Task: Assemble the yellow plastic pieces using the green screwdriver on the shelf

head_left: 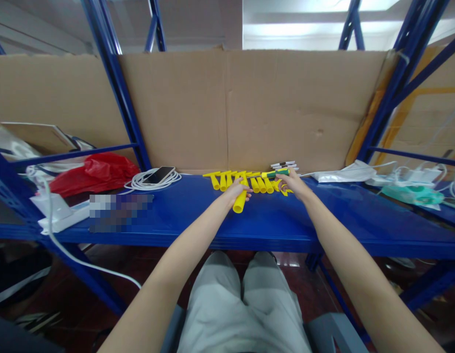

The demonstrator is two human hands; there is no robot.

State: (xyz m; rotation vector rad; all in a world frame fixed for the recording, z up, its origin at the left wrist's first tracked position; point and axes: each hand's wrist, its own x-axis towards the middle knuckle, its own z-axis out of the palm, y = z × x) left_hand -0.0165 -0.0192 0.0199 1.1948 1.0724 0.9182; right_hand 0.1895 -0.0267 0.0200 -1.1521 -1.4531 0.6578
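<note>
My left hand [236,192] is closed around a yellow plastic tube [240,203], its round open end facing me. In my right hand [290,182] is a screwdriver [275,174] with a green and yellow handle. Its shaft points left, toward the upper end of the held tube; whether the tip touches it I cannot tell. Behind my hands, several similar yellow tubes with flat crosspieces [223,182] lie in a row on the blue shelf [190,211]. Small yellow pieces [284,191] lie just below my right hand.
A cardboard sheet [264,108] stands at the back, with several marker pens [284,164] before it. On the left are a phone [160,175] on coiled white cable [139,183], a red bag [97,172] and a power strip [71,215]. A white packet [343,172] lies right.
</note>
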